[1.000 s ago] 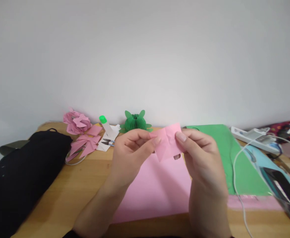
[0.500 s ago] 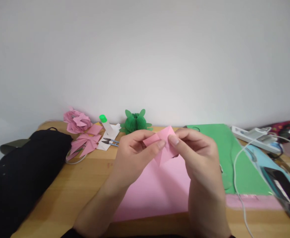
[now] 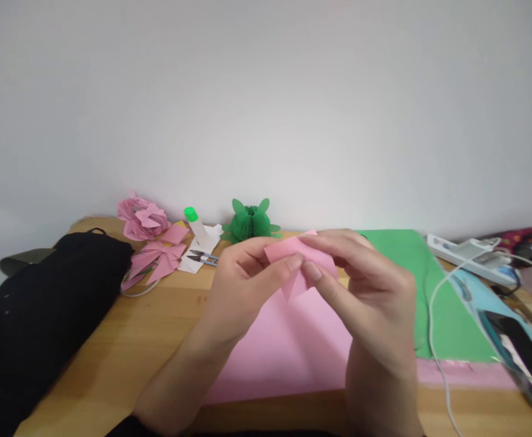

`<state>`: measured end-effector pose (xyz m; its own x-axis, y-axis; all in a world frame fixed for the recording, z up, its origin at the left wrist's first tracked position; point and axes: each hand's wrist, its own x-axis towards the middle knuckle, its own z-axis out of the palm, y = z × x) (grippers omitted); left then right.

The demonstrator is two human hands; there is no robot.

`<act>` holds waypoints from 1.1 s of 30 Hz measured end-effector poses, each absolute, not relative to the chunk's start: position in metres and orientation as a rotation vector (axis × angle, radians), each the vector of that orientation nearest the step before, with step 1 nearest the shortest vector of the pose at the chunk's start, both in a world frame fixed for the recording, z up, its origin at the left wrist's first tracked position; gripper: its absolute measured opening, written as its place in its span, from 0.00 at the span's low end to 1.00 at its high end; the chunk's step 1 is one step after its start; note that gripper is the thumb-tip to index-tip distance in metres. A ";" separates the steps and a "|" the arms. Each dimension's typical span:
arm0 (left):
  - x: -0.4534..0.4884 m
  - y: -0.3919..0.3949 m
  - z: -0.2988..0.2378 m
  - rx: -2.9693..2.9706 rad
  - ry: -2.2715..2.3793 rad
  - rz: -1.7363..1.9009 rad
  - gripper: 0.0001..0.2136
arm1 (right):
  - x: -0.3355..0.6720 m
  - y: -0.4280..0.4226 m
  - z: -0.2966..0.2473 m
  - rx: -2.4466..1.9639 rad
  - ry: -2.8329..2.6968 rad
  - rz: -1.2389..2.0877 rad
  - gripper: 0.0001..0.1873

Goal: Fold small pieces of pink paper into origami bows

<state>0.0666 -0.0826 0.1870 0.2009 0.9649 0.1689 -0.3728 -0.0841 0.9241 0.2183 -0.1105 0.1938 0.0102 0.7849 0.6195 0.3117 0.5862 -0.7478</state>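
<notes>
Both my hands hold a small folded pink paper piece [image 3: 298,262] up above the table. My left hand [image 3: 242,291] pinches its left side between thumb and fingers. My right hand [image 3: 366,291] closes over its right side, thumb pressed near the middle fold. A pointed corner of the piece hangs down between my thumbs. Under my hands a large pink paper sheet [image 3: 288,346] lies flat on the wooden table [image 3: 124,346].
A black bag [image 3: 33,315] lies at the left. Pink paper flowers [image 3: 150,240], a green-capped glue stick [image 3: 196,226], small scissors [image 3: 202,258] and a green paper ornament [image 3: 250,221] sit along the back. A green sheet [image 3: 429,297], a white cable [image 3: 438,340] and a power strip [image 3: 470,252] are at the right.
The pink piece has been folded narrower. My right hand moved left over it and my two thumbs came together at the fold.
</notes>
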 end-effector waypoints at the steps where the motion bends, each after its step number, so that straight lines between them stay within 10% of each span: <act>1: 0.066 -0.082 0.187 1.127 0.691 1.280 0.03 | 0.218 -0.110 0.194 -0.952 -1.573 0.468 0.20; 33: 0.076 -0.091 0.191 1.257 0.810 1.435 0.09 | 0.214 -0.108 0.191 -0.973 -1.528 0.262 0.14</act>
<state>0.0759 -0.0908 0.1911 0.0634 0.9581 0.2793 -0.2565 -0.2548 0.9324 0.2142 -0.1079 0.1911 0.0981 0.6961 0.7112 0.4194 0.6191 -0.6639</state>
